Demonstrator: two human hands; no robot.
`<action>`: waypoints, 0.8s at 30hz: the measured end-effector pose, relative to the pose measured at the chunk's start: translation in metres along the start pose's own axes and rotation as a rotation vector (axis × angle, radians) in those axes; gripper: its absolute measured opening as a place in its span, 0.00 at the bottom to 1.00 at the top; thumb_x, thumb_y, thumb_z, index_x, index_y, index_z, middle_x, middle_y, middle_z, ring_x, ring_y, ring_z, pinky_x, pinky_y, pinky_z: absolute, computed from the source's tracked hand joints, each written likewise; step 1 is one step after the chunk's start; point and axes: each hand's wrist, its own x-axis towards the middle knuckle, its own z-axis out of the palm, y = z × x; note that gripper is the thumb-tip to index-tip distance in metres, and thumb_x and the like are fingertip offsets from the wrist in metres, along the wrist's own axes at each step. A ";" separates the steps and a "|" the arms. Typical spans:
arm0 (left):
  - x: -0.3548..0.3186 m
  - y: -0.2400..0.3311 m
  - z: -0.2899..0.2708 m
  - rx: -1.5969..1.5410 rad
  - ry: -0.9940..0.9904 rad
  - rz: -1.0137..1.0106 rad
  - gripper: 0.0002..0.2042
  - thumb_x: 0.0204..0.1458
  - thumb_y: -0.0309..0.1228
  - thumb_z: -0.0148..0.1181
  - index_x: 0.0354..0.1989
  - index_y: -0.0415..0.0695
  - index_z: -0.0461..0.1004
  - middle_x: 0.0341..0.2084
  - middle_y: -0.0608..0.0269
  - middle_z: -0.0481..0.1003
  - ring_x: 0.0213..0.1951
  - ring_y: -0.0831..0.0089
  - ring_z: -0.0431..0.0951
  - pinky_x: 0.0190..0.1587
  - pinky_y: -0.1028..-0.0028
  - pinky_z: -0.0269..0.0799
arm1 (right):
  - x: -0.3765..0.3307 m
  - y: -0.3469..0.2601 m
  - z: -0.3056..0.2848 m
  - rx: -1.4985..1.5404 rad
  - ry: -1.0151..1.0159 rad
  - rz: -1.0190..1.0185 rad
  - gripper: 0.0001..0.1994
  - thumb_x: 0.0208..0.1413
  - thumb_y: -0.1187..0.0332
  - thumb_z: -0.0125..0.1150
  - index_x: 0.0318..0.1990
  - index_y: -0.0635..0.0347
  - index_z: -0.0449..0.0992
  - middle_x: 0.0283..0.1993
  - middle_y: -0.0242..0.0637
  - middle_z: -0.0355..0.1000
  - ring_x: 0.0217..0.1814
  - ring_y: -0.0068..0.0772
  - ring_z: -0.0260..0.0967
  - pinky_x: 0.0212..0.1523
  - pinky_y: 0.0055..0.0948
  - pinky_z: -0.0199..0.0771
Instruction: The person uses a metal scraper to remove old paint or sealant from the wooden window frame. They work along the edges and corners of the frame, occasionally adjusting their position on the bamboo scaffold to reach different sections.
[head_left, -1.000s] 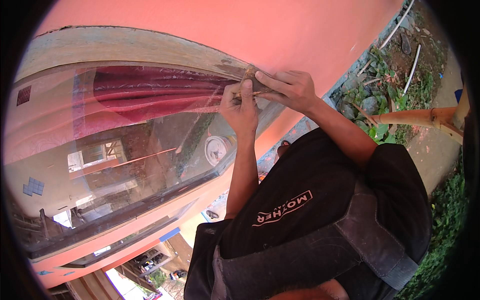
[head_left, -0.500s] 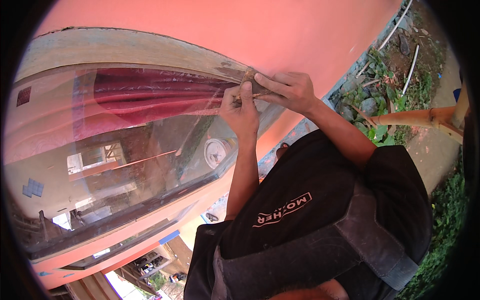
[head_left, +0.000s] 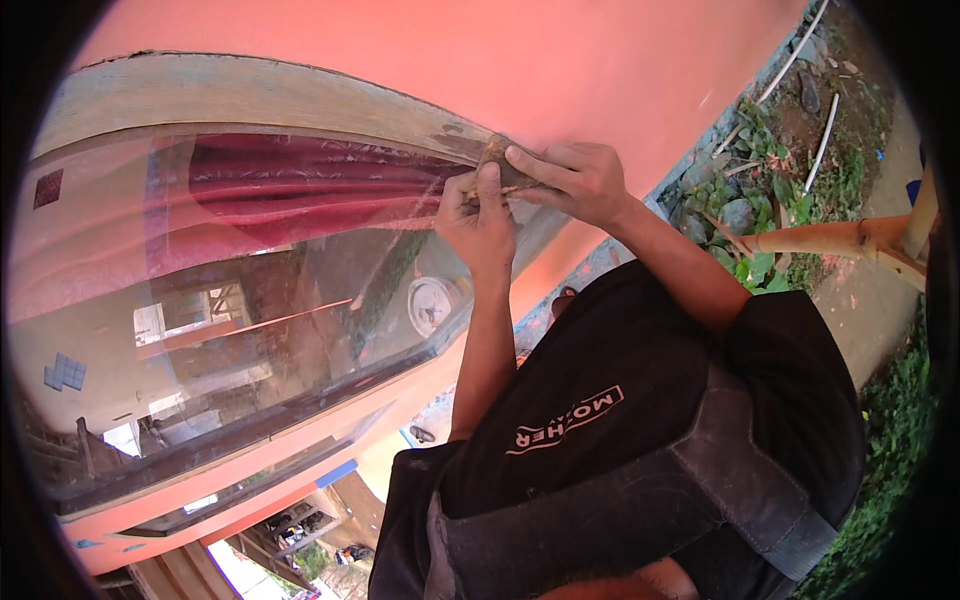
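Left hand: the left hand [head_left: 480,215] is sitting just above the centre of the frame, fingers curled and thumb up, pinching the lower end of a small brown tool [head_left: 497,165].
Right hand: the right hand [head_left: 570,180] is closing its fingers over the same tool from the right.
Tool: it is pressing on the corner of the window frame [head_left: 250,95], in the upper middle.
Glass: the window pane [head_left: 250,300] is filling the left half, with a red curtain [head_left: 300,180] behind it.
Wall: an orange wall [head_left: 500,50] is running across the top.

You face an orange wall [head_left: 560,60] in daylight. Its glass window [head_left: 250,310], in a weathered frame [head_left: 250,95], shows a red curtain [head_left: 300,185]. Weeds and stones [head_left: 745,205] lie beside bare ground [head_left: 870,300].
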 end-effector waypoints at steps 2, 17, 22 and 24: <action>0.003 0.004 0.001 -0.027 0.005 -0.018 0.11 0.61 0.33 0.65 0.32 0.37 0.77 0.23 0.68 0.76 0.23 0.86 0.71 0.25 0.82 0.66 | 0.001 -0.001 -0.001 0.013 -0.015 0.010 0.31 0.39 0.57 0.76 0.57 0.47 0.81 0.21 0.25 0.61 0.19 0.24 0.61 0.20 0.27 0.64; 0.008 0.008 0.000 -0.026 0.015 0.020 0.11 0.61 0.33 0.66 0.32 0.37 0.77 0.22 0.66 0.76 0.24 0.86 0.71 0.26 0.82 0.67 | 0.010 0.001 0.000 0.032 0.021 -0.017 0.31 0.38 0.56 0.76 0.56 0.48 0.81 0.23 0.24 0.65 0.20 0.24 0.63 0.20 0.26 0.64; -0.002 -0.001 -0.003 -0.002 -0.007 -0.054 0.12 0.61 0.34 0.66 0.31 0.37 0.77 0.24 0.68 0.76 0.27 0.85 0.71 0.30 0.81 0.68 | -0.003 0.003 0.007 0.019 0.032 0.010 0.30 0.41 0.51 0.74 0.57 0.39 0.81 0.21 0.21 0.62 0.18 0.22 0.62 0.18 0.26 0.63; -0.008 -0.011 -0.002 0.040 -0.008 -0.072 0.12 0.61 0.34 0.66 0.32 0.36 0.77 0.25 0.68 0.77 0.28 0.84 0.71 0.30 0.81 0.67 | -0.011 0.004 0.007 0.011 0.023 0.008 0.30 0.41 0.51 0.74 0.57 0.40 0.80 0.21 0.21 0.62 0.18 0.22 0.61 0.18 0.26 0.63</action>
